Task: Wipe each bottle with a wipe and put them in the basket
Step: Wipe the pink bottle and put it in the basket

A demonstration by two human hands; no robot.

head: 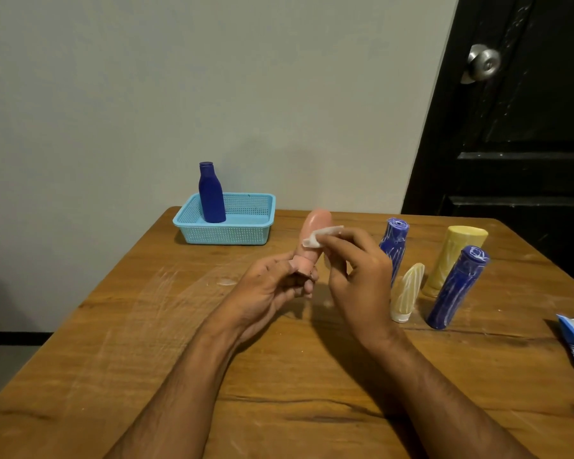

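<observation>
Wooden bench is standing beside a black door; left grip is clutching the pink bottle, right grip pinching a wipe.

A wooden counter stands against a pale wall. At right, a black door bears a metal knob.

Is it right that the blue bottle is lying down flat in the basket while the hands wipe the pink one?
Not quite. The head view shows the blue bottle standing upright in the basket, not lying flat. The rest holds: the left hand holds the pink bottle and the right hand rubs it with the wipe.
</observation>
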